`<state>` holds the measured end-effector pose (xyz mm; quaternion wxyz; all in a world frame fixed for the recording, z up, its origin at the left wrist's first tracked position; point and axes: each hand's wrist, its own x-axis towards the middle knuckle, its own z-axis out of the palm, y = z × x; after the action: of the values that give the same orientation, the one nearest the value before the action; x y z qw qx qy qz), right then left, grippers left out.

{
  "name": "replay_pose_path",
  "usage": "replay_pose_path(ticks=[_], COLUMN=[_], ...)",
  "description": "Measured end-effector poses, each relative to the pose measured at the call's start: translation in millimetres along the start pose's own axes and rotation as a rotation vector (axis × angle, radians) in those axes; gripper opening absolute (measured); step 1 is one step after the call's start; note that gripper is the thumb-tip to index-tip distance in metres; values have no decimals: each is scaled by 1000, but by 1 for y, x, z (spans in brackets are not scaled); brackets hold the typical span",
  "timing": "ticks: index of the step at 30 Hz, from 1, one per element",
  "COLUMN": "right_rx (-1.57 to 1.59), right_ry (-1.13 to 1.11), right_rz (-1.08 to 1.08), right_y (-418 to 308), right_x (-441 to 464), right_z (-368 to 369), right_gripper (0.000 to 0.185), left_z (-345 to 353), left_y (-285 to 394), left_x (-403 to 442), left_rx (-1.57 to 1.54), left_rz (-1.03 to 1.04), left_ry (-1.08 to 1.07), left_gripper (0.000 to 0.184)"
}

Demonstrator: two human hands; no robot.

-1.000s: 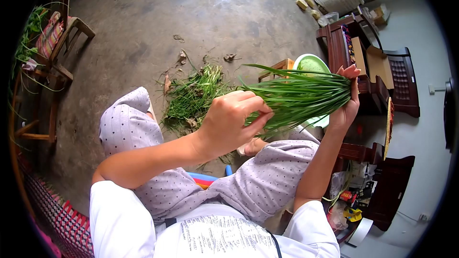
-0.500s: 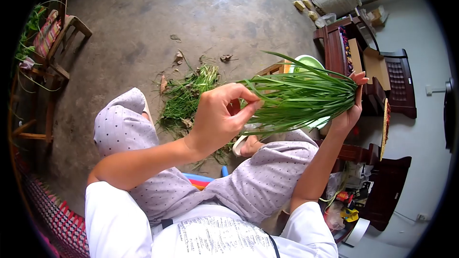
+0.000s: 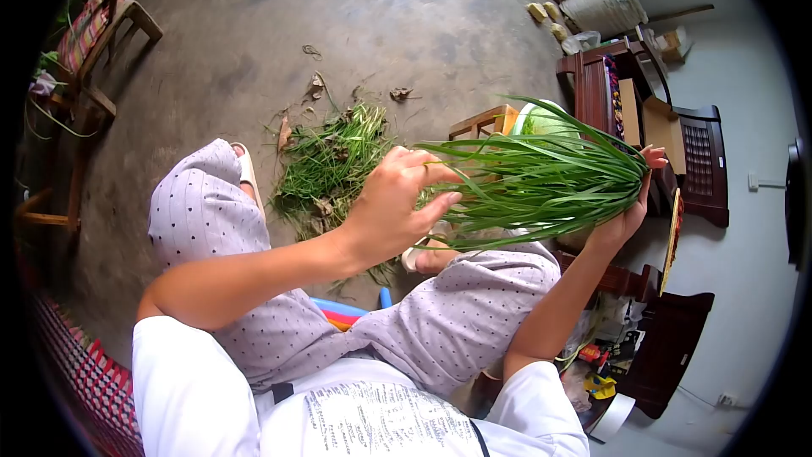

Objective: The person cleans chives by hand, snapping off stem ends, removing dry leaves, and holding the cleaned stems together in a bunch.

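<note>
A bunch of long green leaves (image 3: 550, 182) is held by its gathered base in my right hand (image 3: 630, 203), with the loose tips fanned out to the left. My left hand (image 3: 402, 201) is at those tips, its thumb and index finger parted. Whether a leaf touches its fingers is hard to tell. Below, on the floor, lies a heap of green scraps (image 3: 334, 161). Behind the bunch is a pale green basin (image 3: 541, 114), partly hidden, near a small wooden stool (image 3: 478, 123).
A wooden chair (image 3: 131, 17) with a striped cushion stands at the left. Dark wooden furniture (image 3: 592, 89) lines the right wall, with a white sack (image 3: 605, 7) beyond. A woven red and white item (image 3: 93, 372) is at lower left. Dry leaves (image 3: 400, 94) lie on the floor.
The thumb and index finger of my left hand have moved from a pinch to apart. My right hand has moved slightly right and down with the bunch. The view has shifted a little.
</note>
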<state>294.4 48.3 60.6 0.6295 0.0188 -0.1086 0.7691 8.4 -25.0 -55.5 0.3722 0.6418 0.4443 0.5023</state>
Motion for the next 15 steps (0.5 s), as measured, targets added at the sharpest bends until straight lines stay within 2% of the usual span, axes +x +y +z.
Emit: replay_pose_path(ticks=[5,9,11,15], right_rx=[-37,-21,-58,-62], right_ry=[1,-9,-66,-63], right_rz=[13,41,22,26], right_y=[-3,0,-6,-7], right_x=[2,3,3,4], right_z=[-1,-2,-6,-6], right_gripper=[27,27,26,25], left_z=[0,6,5,3], left_y=[7,-5,-8,-3], left_x=[5,9,14,14], left_rx=[-98,-80,-342,-461], left_rz=[-77,-25,-296,-393], left_ry=[-48,-33,-159,-50], left_gripper=[28,26,25,27])
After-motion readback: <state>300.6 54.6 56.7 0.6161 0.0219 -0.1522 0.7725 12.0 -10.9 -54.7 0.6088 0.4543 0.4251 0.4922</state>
